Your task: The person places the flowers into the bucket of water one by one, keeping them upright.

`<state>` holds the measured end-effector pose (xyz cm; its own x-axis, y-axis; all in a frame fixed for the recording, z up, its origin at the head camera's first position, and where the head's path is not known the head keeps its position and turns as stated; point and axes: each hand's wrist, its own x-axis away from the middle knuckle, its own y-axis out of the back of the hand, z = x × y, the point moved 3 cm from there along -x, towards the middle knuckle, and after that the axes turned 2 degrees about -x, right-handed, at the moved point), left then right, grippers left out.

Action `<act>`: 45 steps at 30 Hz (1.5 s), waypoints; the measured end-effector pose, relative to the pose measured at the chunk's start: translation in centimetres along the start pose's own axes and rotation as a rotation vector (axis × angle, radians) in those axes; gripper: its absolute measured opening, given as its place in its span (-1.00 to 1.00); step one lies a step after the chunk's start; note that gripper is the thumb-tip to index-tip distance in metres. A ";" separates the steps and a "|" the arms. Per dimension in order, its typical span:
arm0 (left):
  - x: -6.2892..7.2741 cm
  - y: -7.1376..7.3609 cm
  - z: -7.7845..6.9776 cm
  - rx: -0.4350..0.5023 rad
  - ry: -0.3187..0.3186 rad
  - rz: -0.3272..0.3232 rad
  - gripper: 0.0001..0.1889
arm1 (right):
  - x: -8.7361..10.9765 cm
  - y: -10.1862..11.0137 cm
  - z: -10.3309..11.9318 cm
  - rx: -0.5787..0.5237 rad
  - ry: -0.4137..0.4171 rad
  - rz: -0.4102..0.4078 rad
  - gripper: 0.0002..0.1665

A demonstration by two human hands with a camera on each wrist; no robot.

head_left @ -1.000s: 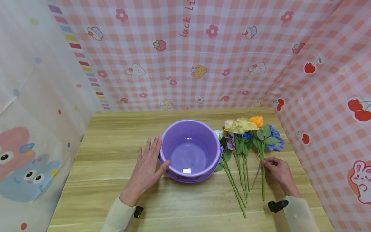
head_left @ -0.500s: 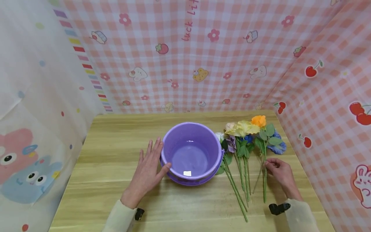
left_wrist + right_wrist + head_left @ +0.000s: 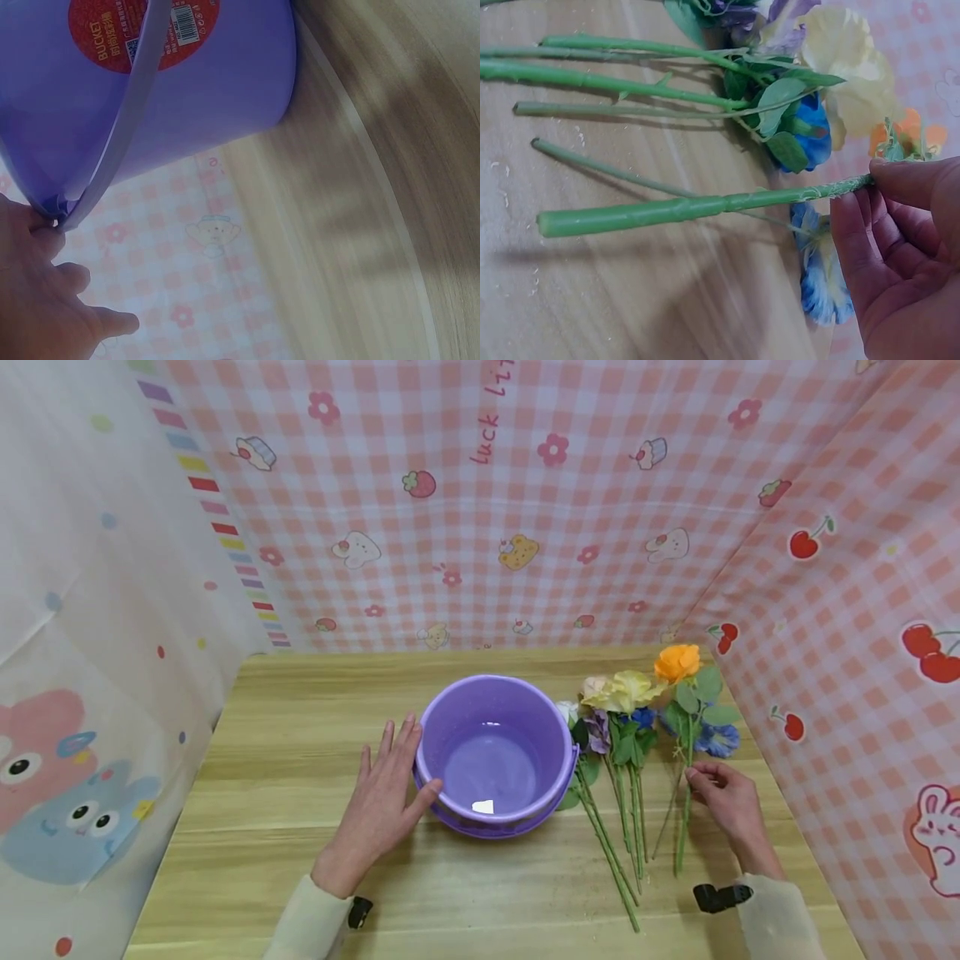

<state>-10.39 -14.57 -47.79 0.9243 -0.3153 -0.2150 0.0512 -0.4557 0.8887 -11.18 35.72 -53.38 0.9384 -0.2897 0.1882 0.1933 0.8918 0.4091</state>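
Since half a second ago, the orange flower [image 3: 677,663] has moved slightly back and to the right, its head now farther from the yellow flower [image 3: 626,692]. The right hand [image 3: 726,797] pinches its stem [image 3: 667,214] between thumb and curled fingers, with no gap left in the grip. The stem's cut end points toward the person, and its shadow falls apart from it on the table [image 3: 300,760]. Under its leaves lies a pale blue flower [image 3: 717,739], whose thin stem crosses below the held one.

The left hand [image 3: 378,802] is spread rather than gripping: its fingers are nearly straight along the bucket [image 3: 491,756], the thumb at the rim. The bucket stands upright in the middle of the table, handle [image 3: 124,127] down; the left wrist view shows a red label [image 3: 97,37] on its side.

Between the bucket and the right hand, the yellow flower lies with a white flower [image 3: 567,712], a purple flower [image 3: 597,731], a pink flower [image 3: 595,686] and a dark blue flower [image 3: 643,718], stems toward the person. Checked cloth [image 3: 420,543] hangs behind.
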 end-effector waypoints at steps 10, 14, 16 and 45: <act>0.0 0.0 0.0 -0.002 0.002 0.003 -0.10 | 0.2 -0.2 0.6 -0.025 0.010 -0.005 -0.51; 0.0 0.0 0.0 -0.002 0.003 0.005 -0.11 | 0.3 -0.3 0.5 -0.032 0.013 -0.012 -0.54; 0.0 0.0 0.0 -0.003 0.003 0.006 -0.11 | 0.3 -0.4 0.4 -0.027 0.012 -0.015 -0.54; 0.1 0.1 0.0 0.005 0.005 0.009 -0.11 | 1.8 -1.7 6.2 -0.085 0.135 -0.090 -0.49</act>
<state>-10.34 -14.63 -47.74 0.9268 -0.3147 -0.2052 0.0414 -0.4572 0.8884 -11.62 31.51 -48.22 0.9451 -0.3252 0.0308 0.2959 0.8923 0.3410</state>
